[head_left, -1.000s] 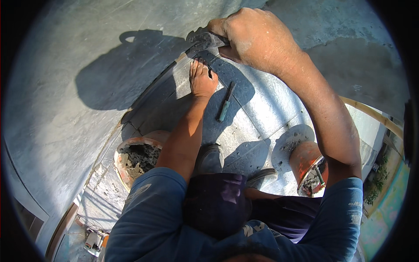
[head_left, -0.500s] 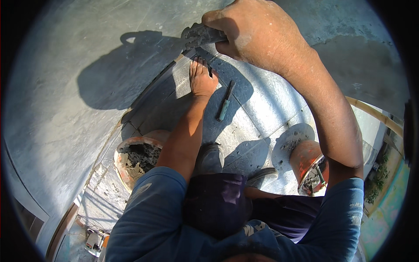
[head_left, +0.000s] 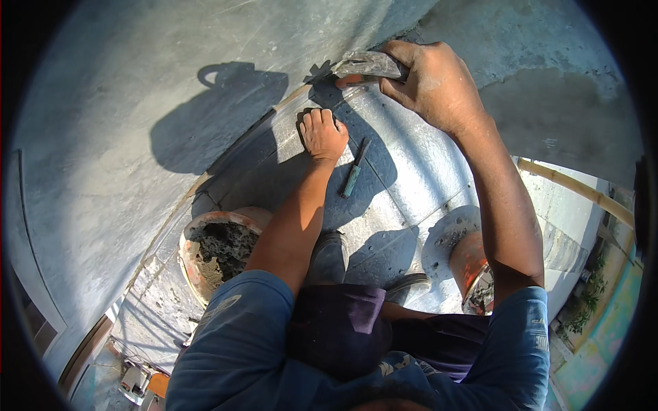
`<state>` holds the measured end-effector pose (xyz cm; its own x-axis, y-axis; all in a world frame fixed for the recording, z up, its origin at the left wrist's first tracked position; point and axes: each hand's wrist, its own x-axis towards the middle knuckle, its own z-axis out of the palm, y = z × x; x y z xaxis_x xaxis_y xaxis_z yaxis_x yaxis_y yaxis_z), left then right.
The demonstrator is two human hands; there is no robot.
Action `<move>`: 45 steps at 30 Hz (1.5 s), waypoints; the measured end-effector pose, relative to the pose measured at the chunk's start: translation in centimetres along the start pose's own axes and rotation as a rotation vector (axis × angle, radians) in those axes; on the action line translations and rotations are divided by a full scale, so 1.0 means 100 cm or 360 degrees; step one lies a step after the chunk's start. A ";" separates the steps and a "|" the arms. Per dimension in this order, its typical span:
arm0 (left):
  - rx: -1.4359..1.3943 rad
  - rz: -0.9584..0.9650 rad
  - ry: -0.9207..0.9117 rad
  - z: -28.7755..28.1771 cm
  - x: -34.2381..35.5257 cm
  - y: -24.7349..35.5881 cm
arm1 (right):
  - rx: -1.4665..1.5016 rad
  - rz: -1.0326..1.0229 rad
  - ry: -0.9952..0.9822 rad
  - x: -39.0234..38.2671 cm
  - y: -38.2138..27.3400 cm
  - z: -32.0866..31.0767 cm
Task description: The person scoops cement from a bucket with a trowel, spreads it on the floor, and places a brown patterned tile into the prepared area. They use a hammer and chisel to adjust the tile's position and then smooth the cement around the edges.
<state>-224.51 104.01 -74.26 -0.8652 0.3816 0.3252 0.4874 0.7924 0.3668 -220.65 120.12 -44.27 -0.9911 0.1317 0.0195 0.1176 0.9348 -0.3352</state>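
Note:
My right hand (head_left: 439, 85) is raised over the floor and closed around a grey, mortar-stained tool (head_left: 373, 65). An orange-red part shows beneath the tool's grey end, and its exact kind is unclear. Below and left of it, my left hand (head_left: 323, 135) rests on the grey floor tiles (head_left: 394, 198) near the wall's foot. Its fingers are curled in, and whatever lies under them is hidden. Just right of that hand lies a screwdriver-like tool (head_left: 354, 177) with a teal handle and thin dark shaft.
A bucket (head_left: 186, 257) of wet mortar stands by my left arm. Beside my right elbow is a smaller orange bucket (head_left: 469, 262), splashed with mortar. The plastered wall (head_left: 103, 164) rises along the left. My shoes (head_left: 329, 257) are on the tiles; a bamboo pole (head_left: 576, 186) lies at right.
My right hand has moved down and to the right with its tool, which has turned and now shows its orange-red part. My left hand's fingers, stretched flat before, are now curled.

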 end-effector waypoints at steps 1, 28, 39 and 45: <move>0.0075 -0.0080 -0.0004 -0.003 -0.003 -0.001 | 0.0074 0.0055 0.0051 -0.009 0.003 -0.002; 0.0238 0.0133 -0.0267 0.006 0.003 -0.035 | -0.0036 -0.0478 -0.0113 0.042 -0.033 -0.009; 0.0241 0.0113 -0.0185 0.011 0.008 -0.033 | -0.0086 -0.0440 -0.0136 0.052 -0.010 -0.014; 0.0211 0.0088 -0.0242 0.009 0.005 -0.033 | -0.0304 -0.0307 0.0063 0.045 0.005 -0.053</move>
<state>-226.61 102.01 -76.06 -0.8504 0.4856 0.2024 0.5233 0.8203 0.2307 -224.76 122.94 -39.31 -0.9936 -0.0455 0.1035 -0.0597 0.9886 -0.1381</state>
